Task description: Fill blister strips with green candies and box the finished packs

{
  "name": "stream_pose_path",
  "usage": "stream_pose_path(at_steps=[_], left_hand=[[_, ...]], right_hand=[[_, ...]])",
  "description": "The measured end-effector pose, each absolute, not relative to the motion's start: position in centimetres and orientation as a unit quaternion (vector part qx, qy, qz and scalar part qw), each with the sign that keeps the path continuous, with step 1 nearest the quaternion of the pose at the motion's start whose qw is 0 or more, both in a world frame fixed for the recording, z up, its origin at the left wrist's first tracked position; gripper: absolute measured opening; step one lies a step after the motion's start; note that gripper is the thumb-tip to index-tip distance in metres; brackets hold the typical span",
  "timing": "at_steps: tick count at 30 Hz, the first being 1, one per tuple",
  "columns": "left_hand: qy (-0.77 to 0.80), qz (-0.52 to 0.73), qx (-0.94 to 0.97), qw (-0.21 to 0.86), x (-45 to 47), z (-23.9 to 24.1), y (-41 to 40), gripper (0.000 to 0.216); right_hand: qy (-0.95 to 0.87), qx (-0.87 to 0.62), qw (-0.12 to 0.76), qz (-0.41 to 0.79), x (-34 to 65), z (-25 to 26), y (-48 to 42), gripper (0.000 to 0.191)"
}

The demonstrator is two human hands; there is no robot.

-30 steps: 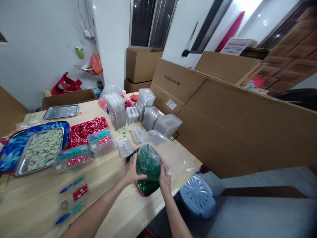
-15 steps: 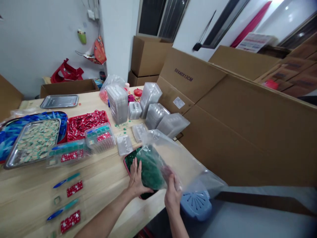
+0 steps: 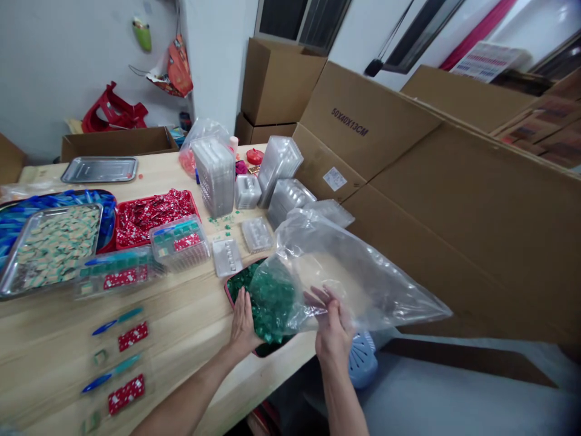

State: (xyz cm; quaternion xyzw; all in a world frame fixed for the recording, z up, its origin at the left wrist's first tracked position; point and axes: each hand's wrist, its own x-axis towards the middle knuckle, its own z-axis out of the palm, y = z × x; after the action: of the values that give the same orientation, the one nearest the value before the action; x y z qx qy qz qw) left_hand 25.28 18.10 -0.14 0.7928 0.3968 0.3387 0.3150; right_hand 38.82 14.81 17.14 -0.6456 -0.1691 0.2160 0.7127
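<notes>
A large clear plastic bag (image 3: 385,284) lies tilted over a red-rimmed tray (image 3: 228,290), its mouth toward the tray. Small shiny green pieces (image 3: 272,297) fill the bag's mouth and the tray. My right hand (image 3: 333,333) grips the bag from below, its fingers partly seen through the film. My left hand (image 3: 244,324) has its fingers stretched out at the tray's near left side, against the green pieces; its thumb is largely hidden.
Left of the tray sit filled clear blister packs (image 3: 179,245), a red tray of red packets (image 3: 157,218) and a metal tray of small pieces (image 3: 59,248). Stacked empty blisters (image 3: 213,175) stand behind. A big carton (image 3: 454,236) walls the right; a blue plastic stool (image 3: 363,360) stands below.
My right hand has moved right and up with the bag, stretching it out to the right. More loose green pieces show at its mouth. My left hand stays by the tray.
</notes>
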Motion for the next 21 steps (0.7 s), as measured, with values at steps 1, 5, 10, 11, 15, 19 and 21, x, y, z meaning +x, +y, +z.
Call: stream_pose_path(at_steps=[1,5,10,11,15,19,21], left_hand=[[0.393,0.337,0.794,0.317,25.2,-0.3,18.1,0.131],[0.389,0.335,0.79,0.336,25.2,-0.1,18.6,0.133],[0.373,0.34,0.782,0.367,25.4,0.3,19.7,0.136],[0.369,0.339,0.78,0.374,25.3,0.3,19.8,0.135],[0.358,0.327,0.782,0.39,25.1,0.2,20.1,0.13],[0.353,0.318,0.79,0.388,24.9,0.3,20.4,0.131],[0.353,0.315,0.793,0.384,24.9,0.3,20.6,0.131]], right_hand=[[-0.16,-0.643,0.716,0.221,39.2,17.0,14.9,0.036],[-0.125,-0.64,0.723,0.23,40.5,16.1,15.2,0.036],[-0.119,-0.636,0.725,0.236,41.1,16.8,15.5,0.036],[-0.122,-0.635,0.727,0.232,41.1,17.2,15.6,0.036],[-0.145,-0.638,0.725,0.215,41.2,19.4,16.5,0.038],[-0.153,-0.631,0.734,0.199,42.1,21.0,16.7,0.038],[-0.147,-0.622,0.744,0.195,42.8,21.3,16.3,0.035]])
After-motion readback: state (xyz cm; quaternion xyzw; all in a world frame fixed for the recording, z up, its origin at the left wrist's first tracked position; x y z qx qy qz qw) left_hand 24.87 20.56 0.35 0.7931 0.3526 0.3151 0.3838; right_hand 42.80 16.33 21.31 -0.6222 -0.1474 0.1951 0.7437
